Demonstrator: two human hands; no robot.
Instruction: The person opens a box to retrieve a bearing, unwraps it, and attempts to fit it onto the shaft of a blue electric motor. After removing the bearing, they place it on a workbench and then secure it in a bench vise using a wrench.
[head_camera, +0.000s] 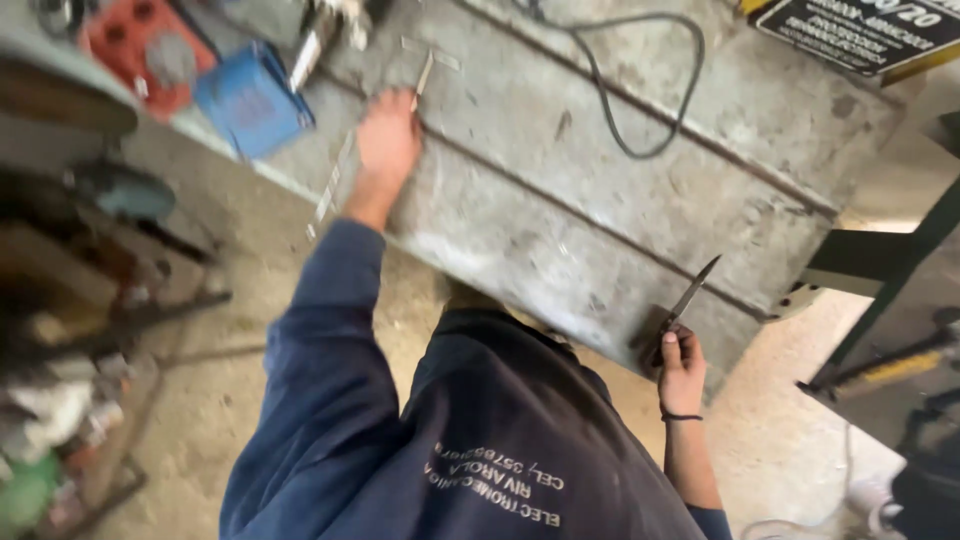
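My left hand (388, 140) reaches out over a grey metal workbench (600, 200), its fingers closed on the near end of a thin pale metal strip (425, 72). A second short strip (432, 52) lies across the far end of it. My right hand (681, 362), with a dark band on the wrist, grips a dark flat pointed blade (692, 293) at the bench's near edge, tip pointing up and away. Both arms wear dark blue sleeves.
A blue box (254, 100) and a red block with round holes (145, 45) sit at the bench's far left. A black cable (640, 110) loops across the top. A long thin strip (333, 185) lies by my left wrist. Green metal frame (880, 262) at right; cluttered shelves (70, 330) at left.
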